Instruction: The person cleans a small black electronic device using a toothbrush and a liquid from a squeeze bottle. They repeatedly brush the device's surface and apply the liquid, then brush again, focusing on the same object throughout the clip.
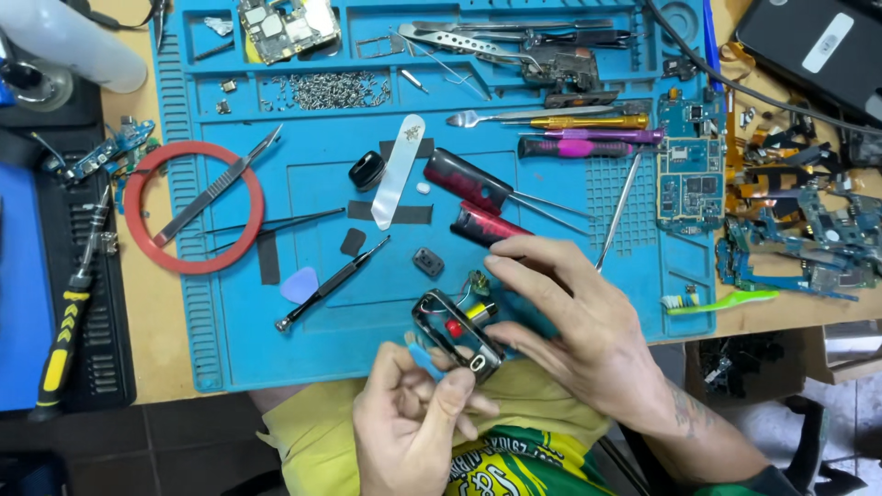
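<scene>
My left hand pinches a small blue plastic pick at the near edge of the blue work mat. The pick's tip touches the lower side of a small opened device frame with a red button and a yellow part inside. My right hand holds that frame from the right, fingers curled over its top end. Thin wires run from the frame to a tiny board under my right fingers.
Two red-and-black handled tools lie just beyond my right hand. A black screwdriver, a lilac pick, a scalpel on a red tape ring, loose screws, circuit boards and a green toothbrush surround them.
</scene>
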